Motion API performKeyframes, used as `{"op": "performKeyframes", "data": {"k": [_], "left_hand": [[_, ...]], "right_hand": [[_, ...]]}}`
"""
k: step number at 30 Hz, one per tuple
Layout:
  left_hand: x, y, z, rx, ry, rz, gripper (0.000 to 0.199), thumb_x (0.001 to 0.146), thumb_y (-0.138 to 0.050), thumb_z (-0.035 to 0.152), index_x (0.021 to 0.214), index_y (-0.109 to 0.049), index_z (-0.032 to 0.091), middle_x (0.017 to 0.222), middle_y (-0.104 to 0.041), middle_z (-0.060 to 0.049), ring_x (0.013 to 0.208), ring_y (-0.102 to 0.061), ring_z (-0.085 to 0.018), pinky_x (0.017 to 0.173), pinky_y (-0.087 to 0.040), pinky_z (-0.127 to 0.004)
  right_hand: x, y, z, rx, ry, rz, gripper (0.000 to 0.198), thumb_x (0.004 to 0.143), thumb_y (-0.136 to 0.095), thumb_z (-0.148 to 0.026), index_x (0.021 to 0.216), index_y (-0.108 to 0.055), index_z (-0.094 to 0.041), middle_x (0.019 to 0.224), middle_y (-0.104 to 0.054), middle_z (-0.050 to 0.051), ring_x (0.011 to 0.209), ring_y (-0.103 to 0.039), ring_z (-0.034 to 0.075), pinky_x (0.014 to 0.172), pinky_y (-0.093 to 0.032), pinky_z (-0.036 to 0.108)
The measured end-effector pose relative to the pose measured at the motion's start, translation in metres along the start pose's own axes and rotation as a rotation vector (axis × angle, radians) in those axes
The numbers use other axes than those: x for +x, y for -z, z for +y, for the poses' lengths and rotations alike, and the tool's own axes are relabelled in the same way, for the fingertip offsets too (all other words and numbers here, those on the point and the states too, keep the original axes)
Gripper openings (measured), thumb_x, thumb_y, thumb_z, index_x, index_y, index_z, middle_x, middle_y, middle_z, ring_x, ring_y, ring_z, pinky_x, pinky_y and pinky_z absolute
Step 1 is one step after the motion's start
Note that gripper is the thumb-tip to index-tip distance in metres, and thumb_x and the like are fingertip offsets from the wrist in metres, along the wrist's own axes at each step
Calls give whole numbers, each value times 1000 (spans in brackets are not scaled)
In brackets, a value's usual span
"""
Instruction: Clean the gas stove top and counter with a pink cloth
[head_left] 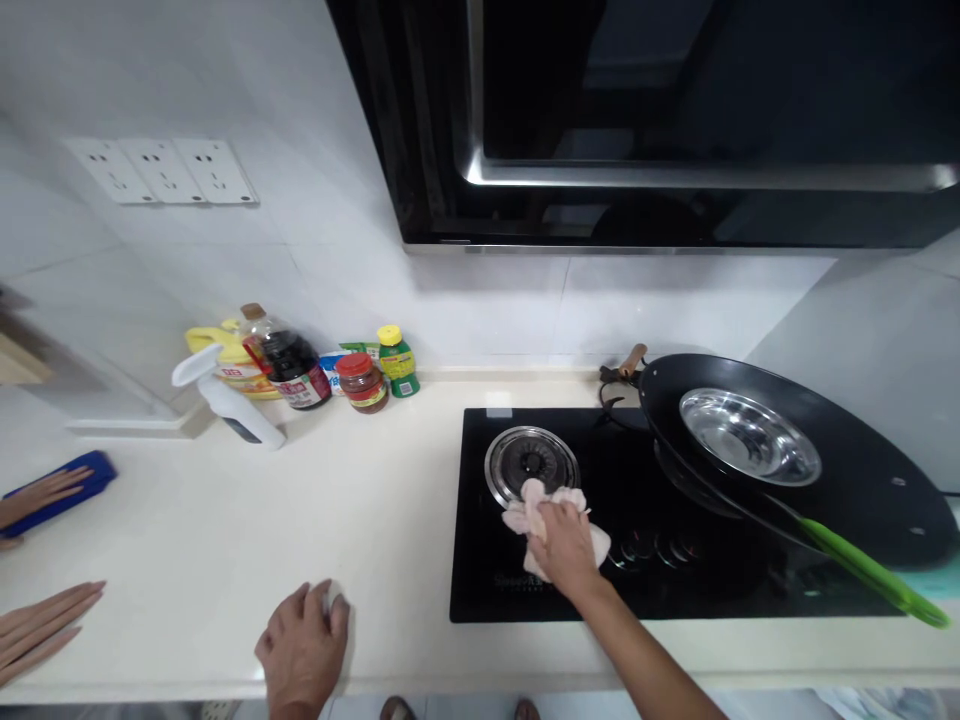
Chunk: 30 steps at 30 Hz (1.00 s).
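Note:
My right hand (564,545) is closed round a crumpled pale pink cloth (599,545) on the black glass gas stove (495,550). The cloth touches the near edge of the left burner (531,464), a round metal ring with a dark centre. On the white countertop (397,520), left of the stove and near the front edge, rests my left hand (302,640) with its fingers curled. Something small and pale shows between its thumb and forefinger, too unclear to name.
Another person's hands are at far left, one on a blue cloth (94,475). A spray bottle (232,405), a dark sauce bottle (292,360), a red-lidded jar (362,383) and a green bottle (397,362) stand behind. A wok (862,480) holding a metal bowl (750,437) covers the right burner; the range hood (637,215) overhangs.

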<state>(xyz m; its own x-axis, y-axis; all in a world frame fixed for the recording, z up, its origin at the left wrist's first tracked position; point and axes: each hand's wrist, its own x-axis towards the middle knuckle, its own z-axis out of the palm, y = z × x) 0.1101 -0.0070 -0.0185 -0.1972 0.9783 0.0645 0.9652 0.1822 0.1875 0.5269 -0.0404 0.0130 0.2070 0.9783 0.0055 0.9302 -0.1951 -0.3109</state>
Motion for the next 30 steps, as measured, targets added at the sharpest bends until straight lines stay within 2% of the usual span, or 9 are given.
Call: {"op": "performKeyframes", "data": {"k": [4,7,12,15,17,21,24,26,30], "left_hand": [[0,-4,-2,3,-16,19,52,100,-29,45,127,-65,19,141,-57,-18,138,-46,-35,113,-37,-58],[0,-3,-2,8,-11,22,51,100,-30,46,128,-64,20,141,-57,-17,138,-46,-34,113,-37,-57],[0,4,3,7,18,-10,52,99,-29,45,129,-64,20,144,-55,-17,139,-45,-36,114,-36,-58],[-1,8,5,2,15,-10,54,99,-28,46,129,-63,19,144,-55,-17,138,-45,-36,114,-36,-58],[-1,9,7,-9,12,-6,55,100,-26,48,129,-63,20,144,-55,-17,138,-45,-37,114,-36,-59],[1,9,7,-18,19,0,52,98,-31,48,129,-62,21,144,-56,-17,137,-45,-37,114,-36,-60],[2,7,5,-13,20,-6,50,97,-34,49,129,-62,22,144,-56,-16,138,-46,-36,115,-35,-59],[3,5,3,-12,19,-17,52,97,-33,51,130,-61,23,144,-56,-16,138,-46,-36,114,-36,-59],[6,2,-1,-13,32,-42,60,95,-30,57,131,-62,22,147,-54,-17,139,-46,-38,114,-36,-60]], "right_hand": [[4,-14,-54,62,37,21,37,98,-49,-36,132,-63,-26,141,-62,11,125,-47,35,108,-29,52],[15,-17,-89,99,166,-44,41,99,-52,-42,137,-60,-29,151,-54,8,133,-43,36,110,-28,54],[-11,-25,-116,124,403,-163,43,93,-62,-49,134,-62,-33,157,-48,5,138,-38,39,111,-26,59],[-44,-31,-102,160,483,-198,50,89,-68,-45,137,-60,-33,149,-55,7,135,-42,38,112,-29,59],[-59,-30,-79,189,452,-189,52,85,-72,-41,135,-62,-32,142,-59,6,131,-45,37,113,-30,59],[-67,-15,-19,140,127,-74,45,86,-68,-34,132,-68,-33,150,-55,8,135,-46,37,114,-33,58],[-72,-8,13,22,-121,25,50,94,-61,-43,143,-64,-31,166,-37,12,151,-29,44,119,-27,63],[-82,-13,21,-30,-185,28,55,97,-58,-49,149,-59,-31,171,-31,12,156,-20,47,120,-22,67],[-88,-28,16,-63,-217,21,55,97,-58,-43,150,-57,-32,170,-33,11,158,-19,48,120,-21,70]]}}
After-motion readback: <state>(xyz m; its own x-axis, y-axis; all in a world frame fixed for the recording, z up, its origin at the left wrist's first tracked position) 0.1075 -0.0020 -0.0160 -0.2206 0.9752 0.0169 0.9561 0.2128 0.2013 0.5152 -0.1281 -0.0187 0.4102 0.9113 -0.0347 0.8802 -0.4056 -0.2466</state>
